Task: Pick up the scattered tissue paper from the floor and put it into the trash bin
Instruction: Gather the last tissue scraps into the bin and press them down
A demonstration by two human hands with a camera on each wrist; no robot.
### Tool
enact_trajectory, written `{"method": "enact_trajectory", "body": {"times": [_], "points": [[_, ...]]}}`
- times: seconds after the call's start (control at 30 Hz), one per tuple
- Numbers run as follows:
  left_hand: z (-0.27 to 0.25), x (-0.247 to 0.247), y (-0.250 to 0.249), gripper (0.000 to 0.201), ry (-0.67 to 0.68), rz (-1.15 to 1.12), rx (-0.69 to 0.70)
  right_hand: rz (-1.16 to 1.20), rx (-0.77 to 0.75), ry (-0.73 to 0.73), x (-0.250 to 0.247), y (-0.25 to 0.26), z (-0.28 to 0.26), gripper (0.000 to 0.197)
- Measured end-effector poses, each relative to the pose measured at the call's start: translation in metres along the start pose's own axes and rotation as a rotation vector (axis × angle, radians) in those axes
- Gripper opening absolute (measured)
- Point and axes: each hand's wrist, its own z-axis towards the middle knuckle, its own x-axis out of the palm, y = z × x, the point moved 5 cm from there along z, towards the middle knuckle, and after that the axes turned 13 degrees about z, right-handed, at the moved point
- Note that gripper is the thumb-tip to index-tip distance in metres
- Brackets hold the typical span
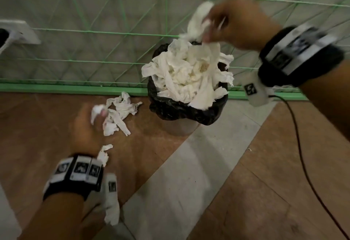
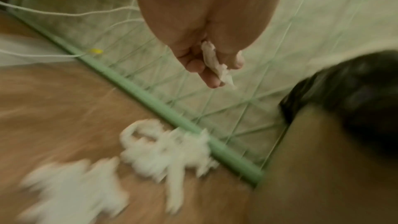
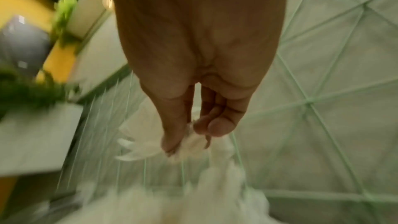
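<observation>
A trash bin [image 1: 174,126] lined with a black bag [image 1: 170,107] stands by the green net fence, heaped over its rim with white tissue [image 1: 189,73]. My right hand [image 1: 227,23] hovers above the bin and pinches a wad of tissue [image 1: 198,20], seen blurred in the right wrist view as tissue [image 3: 189,144] between thumb and fingers. My left hand [image 1: 89,126] is low over the floor at the left and pinches a small tissue scrap [image 2: 215,62]. Loose tissue pieces [image 1: 121,112] lie on the wooden floor between that hand and the bin.
More tissue scraps [image 1: 105,154] lie near my left wrist, another piece [image 1: 111,211] lower down. The green fence base [image 1: 56,88] runs behind the bin. A white power strip [image 1: 19,31] sits beyond the net. A dark cable [image 1: 306,164] trails from my right wrist.
</observation>
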Motion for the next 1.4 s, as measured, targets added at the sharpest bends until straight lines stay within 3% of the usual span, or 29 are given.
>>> {"method": "enact_trajectory", "body": {"times": [0.07,0.13,0.27,0.33,0.43,0.57,0.73,0.8,0.9,1.03,1.17,1.3,1.37,1.4], "points": [[0.033,-0.017,-0.037,0.027,-0.103,0.027,0.099,-0.044,-0.059,0.145,0.049,0.004,-0.029,0.03],[0.058,-0.025,-0.08,0.033,-0.115,-0.025,0.167,-0.124,-0.019,0.241,0.07,-0.008,-0.036,0.032],[0.069,-0.016,-0.173,0.015,0.103,-0.125,0.37,-0.249,-0.025,0.401,0.093,-0.01,-0.044,0.035],[0.06,0.002,-0.211,0.013,0.25,-0.02,0.522,-0.267,-0.08,0.51,0.1,-0.004,-0.047,0.025],[0.053,0.038,-0.219,0.015,0.342,0.289,0.605,-0.172,-0.039,0.591,0.094,0.002,-0.045,0.038],[0.056,0.071,-0.207,0.017,0.351,0.508,0.629,0.222,0.137,0.529,0.063,0.001,-0.036,0.042],[0.058,0.091,-0.197,0.021,0.438,0.615,0.597,0.311,0.149,0.316,0.007,0.001,-0.039,0.028],[0.057,0.096,-0.194,0.022,0.467,0.63,0.593,0.263,0.177,0.347,0.002,-0.003,-0.052,0.029],[0.059,0.085,-0.196,0.02,0.479,0.537,0.577,0.121,0.155,0.446,0.014,0.002,-0.076,0.037],[0.063,0.052,-0.199,0.013,0.415,0.317,0.583,0.219,0.045,0.291,0.022,0.032,-0.104,0.033],[0.068,0.013,-0.185,0.011,0.237,0.135,0.503,0.221,0.021,0.49,0.061,0.066,-0.142,0.028],[0.082,-0.01,-0.091,0.01,0.07,0.049,0.182,0.173,-0.1,0.584,0.108,0.096,-0.173,0.021],[0.079,0.006,-0.011,0.026,0.191,0.2,0.01,0.289,-0.211,0.688,0.151,0.109,-0.194,0.02],[0.068,0.018,0.025,0.046,0.31,0.33,-0.071,0.339,-0.229,0.776,0.181,0.11,-0.206,0.021]]}}
